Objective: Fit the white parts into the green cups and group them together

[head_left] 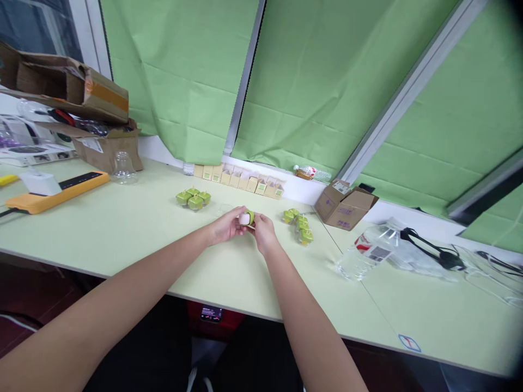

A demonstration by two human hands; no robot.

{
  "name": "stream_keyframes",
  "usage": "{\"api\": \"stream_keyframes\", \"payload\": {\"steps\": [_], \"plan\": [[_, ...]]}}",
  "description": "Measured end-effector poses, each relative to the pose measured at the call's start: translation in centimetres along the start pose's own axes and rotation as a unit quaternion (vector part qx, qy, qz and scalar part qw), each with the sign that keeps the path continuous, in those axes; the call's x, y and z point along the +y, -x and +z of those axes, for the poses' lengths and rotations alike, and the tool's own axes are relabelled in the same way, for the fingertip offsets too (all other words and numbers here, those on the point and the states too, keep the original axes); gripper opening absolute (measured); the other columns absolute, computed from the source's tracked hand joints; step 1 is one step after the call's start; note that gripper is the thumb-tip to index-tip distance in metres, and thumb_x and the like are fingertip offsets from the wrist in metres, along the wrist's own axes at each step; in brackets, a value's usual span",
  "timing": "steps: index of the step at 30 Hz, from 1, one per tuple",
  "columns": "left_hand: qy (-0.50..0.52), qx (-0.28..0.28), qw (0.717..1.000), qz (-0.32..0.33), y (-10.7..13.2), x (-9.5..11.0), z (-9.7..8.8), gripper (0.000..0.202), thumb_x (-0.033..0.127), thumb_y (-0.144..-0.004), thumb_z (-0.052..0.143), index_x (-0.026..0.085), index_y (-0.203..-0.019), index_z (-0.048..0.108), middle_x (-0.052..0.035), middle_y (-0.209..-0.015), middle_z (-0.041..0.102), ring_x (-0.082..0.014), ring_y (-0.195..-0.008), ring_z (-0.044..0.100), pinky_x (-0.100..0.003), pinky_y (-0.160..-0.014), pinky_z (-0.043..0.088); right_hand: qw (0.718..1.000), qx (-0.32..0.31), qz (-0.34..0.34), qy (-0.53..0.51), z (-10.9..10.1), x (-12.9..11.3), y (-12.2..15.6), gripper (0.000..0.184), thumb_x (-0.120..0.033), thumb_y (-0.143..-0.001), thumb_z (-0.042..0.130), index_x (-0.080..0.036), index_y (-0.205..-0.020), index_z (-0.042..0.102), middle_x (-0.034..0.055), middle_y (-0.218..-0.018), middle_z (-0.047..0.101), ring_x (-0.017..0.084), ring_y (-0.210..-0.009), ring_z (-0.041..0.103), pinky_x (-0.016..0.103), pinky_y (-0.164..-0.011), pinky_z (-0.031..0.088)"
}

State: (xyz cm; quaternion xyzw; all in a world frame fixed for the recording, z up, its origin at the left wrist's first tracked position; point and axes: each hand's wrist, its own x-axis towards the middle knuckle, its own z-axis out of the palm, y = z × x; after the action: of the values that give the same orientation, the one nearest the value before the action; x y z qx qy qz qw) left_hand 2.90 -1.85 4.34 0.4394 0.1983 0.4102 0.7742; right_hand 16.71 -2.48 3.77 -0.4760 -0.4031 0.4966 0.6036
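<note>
Both hands meet over the middle of the table. My left hand (224, 227) has its fingers closed round a small white and green piece (245, 219), with the white part facing left. My right hand (263, 231) pinches the same piece from the right, at its green edge. Fingers cover part of it, so its full shape is hidden. Beyond my left hand stands a cluster of small clear cups with green lids (193, 198). Similar green-lidded cups (301, 223) form a bent row to the right of my right hand. A faint clear piece (224, 209) lies just behind my left hand.
Small kraft boxes (241, 178) line the back edge. An orange power strip (57, 191), a clear glass jar (123, 167) and cardboard boxes (108, 147) are at left. To the right are an open carton (344, 206), a large clear bottle (368, 250) and a black headset (445, 256).
</note>
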Motion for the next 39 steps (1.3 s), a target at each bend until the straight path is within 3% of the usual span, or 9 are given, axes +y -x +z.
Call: {"api": "stream_keyframes", "payload": {"steps": [5,9,14,20,29,33,39], "plan": [[-0.056,0.007,0.998,-0.004,-0.1,-0.1,-0.7,0.041,0.052,-0.089,0.058,0.017,-0.111,0.058,-0.0094,-0.094,0.067,-0.0131,-0.065,0.062,-0.026,-0.062,0.052,0.997,0.061,-0.035,0.014,0.0,-0.3,-0.1,0.014,-0.027,-0.083,0.054,-0.017,-0.081,0.062,0.0006,-0.071,0.064,0.013,-0.062,0.058,0.027,-0.061,0.053],[-0.126,0.020,0.991,0.041,0.0,-0.3,-1.1,0.044,0.046,-0.085,0.068,0.017,-0.116,0.058,-0.0103,-0.098,0.068,-0.0132,-0.066,0.064,-0.028,-0.064,0.051,0.998,0.050,-0.022,0.003,-0.1,-0.5,0.1,0.013,-0.024,-0.084,0.053,-0.016,-0.081,0.062,0.0020,-0.075,0.066,0.013,-0.061,0.060,0.028,-0.062,0.053],[-0.138,0.005,0.989,0.048,-0.1,-0.4,-1.4,0.046,0.049,-0.086,0.066,0.017,-0.118,0.058,-0.0107,-0.099,0.068,-0.0139,-0.067,0.065,-0.030,-0.066,0.052,0.999,0.030,-0.005,-0.012,-0.5,-0.8,0.2,0.012,-0.021,-0.083,0.054,-0.016,-0.084,0.064,0.0020,-0.077,0.069,0.012,-0.060,0.060,0.027,-0.063,0.054],[-0.151,0.013,0.987,0.055,-0.4,-0.5,-1.8,0.044,0.053,-0.090,0.058,0.016,-0.113,0.057,-0.0107,-0.088,0.070,-0.0139,-0.064,0.064,-0.028,-0.062,0.051,0.999,-0.008,0.019,-0.043,-0.4,-0.9,0.3,0.010,-0.018,-0.083,0.054,-0.017,-0.084,0.065,0.0029,-0.076,0.070,0.011,-0.056,0.059,0.027,-0.062,0.055],[-0.193,0.091,0.974,0.077,-0.5,-0.5,-1.5,0.044,0.058,-0.089,0.055,0.015,-0.100,0.057,-0.0045,-0.071,0.064,-0.0129,-0.051,0.058,-0.026,-0.049,0.048,0.998,-0.028,0.031,-0.040,0.1,-1.2,0.7,0.014,-0.013,-0.086,0.050,-0.016,-0.085,0.064,0.0038,-0.074,0.071,0.013,-0.060,0.065,0.028,-0.064,0.058],[-0.198,0.067,0.975,0.069,-0.3,-0.4,-1.3,0.054,0.065,-0.083,0.058,0.015,-0.105,0.060,-0.0065,-0.081,0.066,-0.0127,-0.056,0.060,-0.026,-0.051,0.048,0.999,-0.003,-0.001,-0.032,-0.1,-1.0,0.5,0.013,-0.014,-0.088,0.051,-0.016,-0.082,0.063,0.0034,-0.076,0.072,0.013,-0.060,0.066,0.029,-0.067,0.058],[-0.231,0.059,0.968,0.079,-0.4,-0.5,-1.6,0.055,0.063,-0.079,0.064,0.016,-0.108,0.061,-0.0041,-0.078,0.065,-0.0113,-0.056,0.058,-0.025,-0.051,0.047,0.998,-0.021,0.026,-0.044,-0.3,-1.3,0.4,0.012,-0.012,-0.087,0.052,-0.015,-0.085,0.064,0.0056,-0.078,0.072,0.014,-0.061,0.067,0.030,-0.068,0.058]]}}
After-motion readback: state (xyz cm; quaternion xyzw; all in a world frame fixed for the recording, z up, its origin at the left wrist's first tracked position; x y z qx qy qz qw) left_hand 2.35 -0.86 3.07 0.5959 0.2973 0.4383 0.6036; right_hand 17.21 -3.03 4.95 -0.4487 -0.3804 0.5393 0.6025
